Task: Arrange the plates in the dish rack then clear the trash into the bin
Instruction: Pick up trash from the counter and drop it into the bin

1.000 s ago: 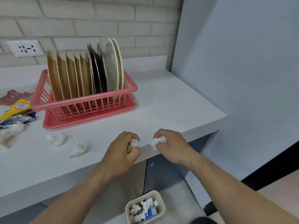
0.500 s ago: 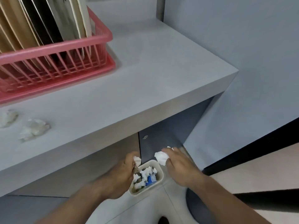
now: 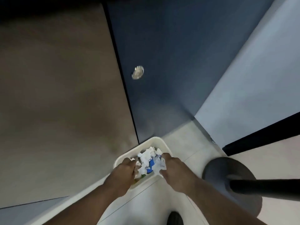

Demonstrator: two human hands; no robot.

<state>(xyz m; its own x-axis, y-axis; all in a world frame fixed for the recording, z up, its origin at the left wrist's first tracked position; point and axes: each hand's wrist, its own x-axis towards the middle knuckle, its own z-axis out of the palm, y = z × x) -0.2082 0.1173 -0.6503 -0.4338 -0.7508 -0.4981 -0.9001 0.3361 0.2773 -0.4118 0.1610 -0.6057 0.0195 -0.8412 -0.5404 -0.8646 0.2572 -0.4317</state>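
Observation:
The small white bin point(image 3: 156, 141) stands on the floor against the cabinet, filled with crumpled tissues point(image 3: 146, 157) and a blue wrapper point(image 3: 151, 163). My left hand point(image 3: 125, 170) hangs over the bin's left rim with its fingers curled; a white scrap of tissue point(image 3: 132, 159) shows at the fingertips. My right hand point(image 3: 174, 169) is over the right rim, pinching a crumpled tissue point(image 3: 159, 165) between thumb and fingers just above the pile. The dish rack, the plates and the counter are out of view.
Behind the bin are a dark blue cabinet door point(image 3: 162, 62) with a round metal knob point(image 3: 137, 72) and a brown panel point(image 3: 56, 95). A black round stand base point(image 3: 215, 169) with a pole sits to the right on the floor. A grey wall point(image 3: 251, 78) lies to the right.
My view has dropped from the counter to the floor. Both hands have come down from the counter edge with their tissues and now sit over the bin's opening.

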